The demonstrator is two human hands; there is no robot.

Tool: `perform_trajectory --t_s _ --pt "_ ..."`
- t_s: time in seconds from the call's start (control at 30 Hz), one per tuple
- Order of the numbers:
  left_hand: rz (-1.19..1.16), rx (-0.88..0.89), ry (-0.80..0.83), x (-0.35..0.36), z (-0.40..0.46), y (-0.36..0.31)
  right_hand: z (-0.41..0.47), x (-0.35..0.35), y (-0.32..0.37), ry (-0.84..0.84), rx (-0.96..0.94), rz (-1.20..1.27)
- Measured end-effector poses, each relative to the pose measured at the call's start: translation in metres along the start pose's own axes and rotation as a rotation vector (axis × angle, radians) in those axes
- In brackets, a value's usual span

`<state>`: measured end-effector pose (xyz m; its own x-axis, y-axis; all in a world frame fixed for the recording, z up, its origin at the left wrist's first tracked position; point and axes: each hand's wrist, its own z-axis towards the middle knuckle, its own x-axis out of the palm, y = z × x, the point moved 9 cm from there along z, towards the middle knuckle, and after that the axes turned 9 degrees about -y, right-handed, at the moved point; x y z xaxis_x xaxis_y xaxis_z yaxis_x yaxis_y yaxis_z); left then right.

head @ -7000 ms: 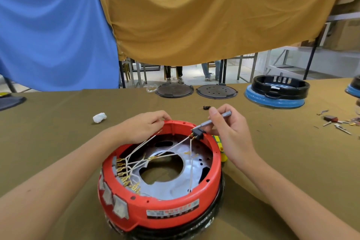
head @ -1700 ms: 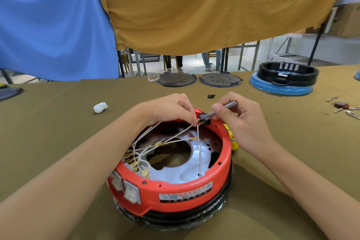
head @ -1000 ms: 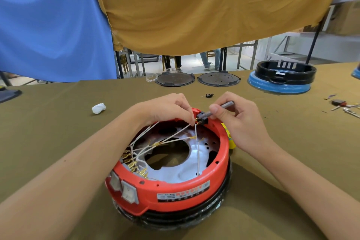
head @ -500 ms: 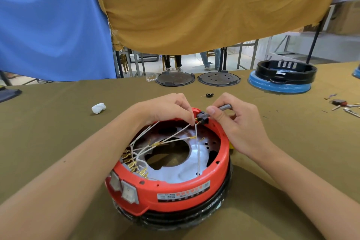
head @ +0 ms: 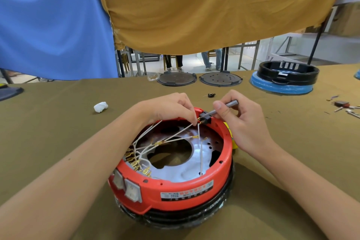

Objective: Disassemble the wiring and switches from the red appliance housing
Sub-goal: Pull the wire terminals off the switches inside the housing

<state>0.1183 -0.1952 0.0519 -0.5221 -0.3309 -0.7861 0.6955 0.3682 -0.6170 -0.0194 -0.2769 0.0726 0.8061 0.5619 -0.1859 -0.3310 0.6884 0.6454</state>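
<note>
1. Housing (head: 175,191): red, on a black base.
2. Wires (head: 171,136): white, with gold terminals.
3. Desk (head: 58,126): olive-brown cloth.
4. Drapes: blue (head: 48,21) and mustard (head: 204,6).
5. Far ring (head: 288,73): black on blue.

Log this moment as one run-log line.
left hand: pinches white wire | right hand: grips gray tool at black connector | red housing: wiring attached

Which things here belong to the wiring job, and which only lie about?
In use:
red round appliance housing
white wires
black connector block
grey metal rod tool

Lying about:
white crumpled wad
two dark round plates
blue-and-black housing
</note>
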Motion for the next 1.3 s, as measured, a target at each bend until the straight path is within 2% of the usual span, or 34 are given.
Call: perform_trajectory --t_s 0.23,0.63,0.83,0.93,1.3 --pt "-0.010 0.000 0.000 0.001 0.001 0.001 -0.002 0.001 0.009 0.022 -0.065 -0.001" --pt "-0.011 0.016 0.005 0.001 0.002 0.001 0.002 0.001 -0.015 0.031 0.152 0.135" --pt "-0.005 0.013 0.013 0.001 0.003 0.002 -0.001 0.003 0.009 0.055 -0.069 -0.024" --pt "-0.008 0.014 0.008 0.001 0.003 0.001 -0.002 0.005 0.010 0.078 -0.090 -0.021" --pt "-0.005 0.008 0.000 0.001 0.002 0.001 0.003 0.002 -0.018 0.038 0.167 0.148"
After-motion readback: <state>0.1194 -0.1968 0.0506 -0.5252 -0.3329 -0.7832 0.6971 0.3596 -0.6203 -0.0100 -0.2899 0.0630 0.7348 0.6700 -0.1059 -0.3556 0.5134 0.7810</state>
